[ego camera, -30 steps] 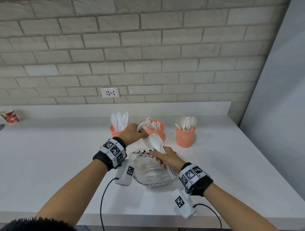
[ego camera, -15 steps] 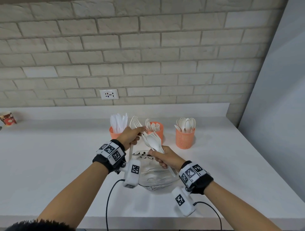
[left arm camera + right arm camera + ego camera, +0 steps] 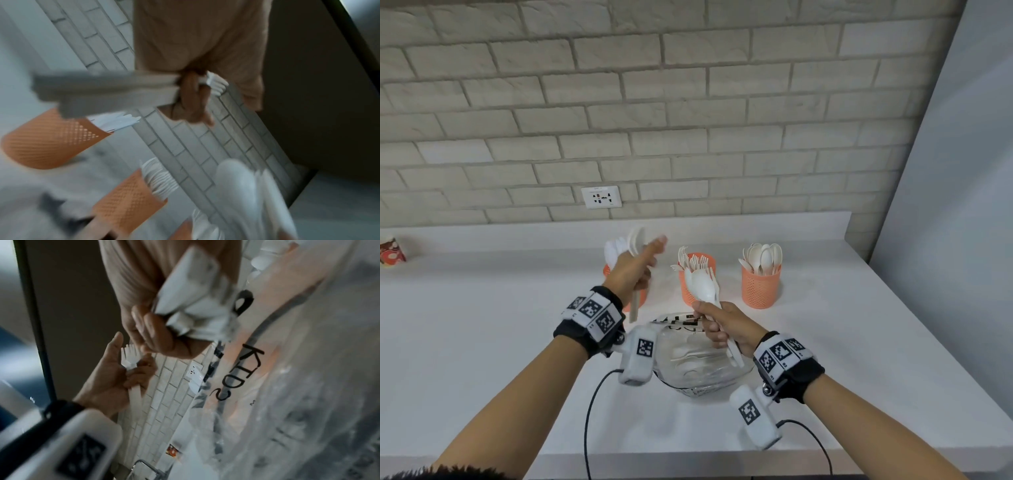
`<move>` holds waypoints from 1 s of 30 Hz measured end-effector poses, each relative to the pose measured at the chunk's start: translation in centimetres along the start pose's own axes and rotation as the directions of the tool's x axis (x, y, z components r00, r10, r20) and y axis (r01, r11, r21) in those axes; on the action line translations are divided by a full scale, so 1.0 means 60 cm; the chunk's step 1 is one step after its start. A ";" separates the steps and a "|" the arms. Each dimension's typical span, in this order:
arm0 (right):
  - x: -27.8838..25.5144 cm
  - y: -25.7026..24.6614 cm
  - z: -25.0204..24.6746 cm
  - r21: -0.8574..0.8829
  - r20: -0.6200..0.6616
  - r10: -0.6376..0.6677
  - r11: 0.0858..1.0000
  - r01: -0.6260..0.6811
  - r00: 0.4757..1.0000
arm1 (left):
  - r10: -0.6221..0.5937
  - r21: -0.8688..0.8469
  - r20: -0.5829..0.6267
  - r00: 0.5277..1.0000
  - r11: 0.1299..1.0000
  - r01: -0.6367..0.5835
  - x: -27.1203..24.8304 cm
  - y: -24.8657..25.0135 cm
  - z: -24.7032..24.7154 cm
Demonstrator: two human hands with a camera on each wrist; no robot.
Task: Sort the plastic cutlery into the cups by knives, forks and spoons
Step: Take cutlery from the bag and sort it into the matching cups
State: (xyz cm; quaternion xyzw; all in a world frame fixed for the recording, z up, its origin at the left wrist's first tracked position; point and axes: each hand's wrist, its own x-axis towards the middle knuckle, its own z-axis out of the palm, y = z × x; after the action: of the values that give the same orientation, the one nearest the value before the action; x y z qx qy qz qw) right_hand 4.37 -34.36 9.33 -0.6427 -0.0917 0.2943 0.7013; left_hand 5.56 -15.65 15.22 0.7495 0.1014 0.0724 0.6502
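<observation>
Above the clear bag (image 3: 698, 373) on the table (image 3: 482, 342), the right hand (image 3: 726, 329) grips a cutlery bundle (image 3: 703, 286); the left hand (image 3: 631, 274) clasps a fork (image 3: 130, 358) near the leftmost cup (image 3: 608, 272).

The clear plastic bag (image 3: 292, 386) carries black hand-lettered characters that read "KID" in the right wrist view, followed by a mark like "2" or "S"; above the "K" stands a rounded letter, perhaps "O"; in the head view the bag's (image 3: 698, 373) black print is too blurred to read; nothing else is legible.
</observation>
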 end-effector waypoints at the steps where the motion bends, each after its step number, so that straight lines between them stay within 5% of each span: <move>1: 0.000 -0.004 0.003 0.023 0.017 0.013 1.000 -0.013 1.000 | -0.016 0.058 0.108 0.994 0.998 0.010 -0.011 -0.008 0.005; 4: 0.002 -0.009 0.015 0.022 0.097 0.052 0.998 -0.054 0.994 | -0.042 0.105 0.314 0.949 0.994 0.009 -0.043 -0.028 0.032; 10: -0.003 -0.007 0.034 0.000 0.287 0.184 0.981 -0.193 0.940 | -0.021 -0.030 0.267 0.963 0.999 0.030 -0.055 -0.039 0.066; 14: 0.001 -0.009 0.024 -0.037 0.159 0.166 0.986 -0.162 0.973 | -0.015 0.019 0.147 0.989 1.000 0.013 -0.052 -0.035 0.083; 18: 0.005 -0.005 0.022 -0.198 -0.040 -0.028 0.980 0.020 0.999 | -0.002 0.033 -0.094 0.996 0.999 0.005 -0.031 -0.036 0.095; 20: 0.008 -0.001 0.024 -0.203 -0.073 -0.075 0.978 0.059 0.995 | -0.012 0.037 -0.112 0.994 0.999 0.016 -0.025 -0.036 0.101; 25: 0.015 0.004 0.004 0.104 -0.089 0.080 0.992 -0.071 0.993 | -0.083 -0.007 0.048 0.995 0.997 0.083 -0.024 -0.031 0.102; 30: 0.016 0.003 -0.019 0.272 -0.001 0.107 0.957 -0.103 0.994 | -0.138 -0.087 0.013 0.990 0.987 0.138 -0.023 -0.044 0.084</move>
State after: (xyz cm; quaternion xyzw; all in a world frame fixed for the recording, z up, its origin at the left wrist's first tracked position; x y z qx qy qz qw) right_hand 5.67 -34.84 8.74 -0.5468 -0.0108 0.3359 0.7669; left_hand 5.29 -20.47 11.89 0.7118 0.1475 0.0290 0.6861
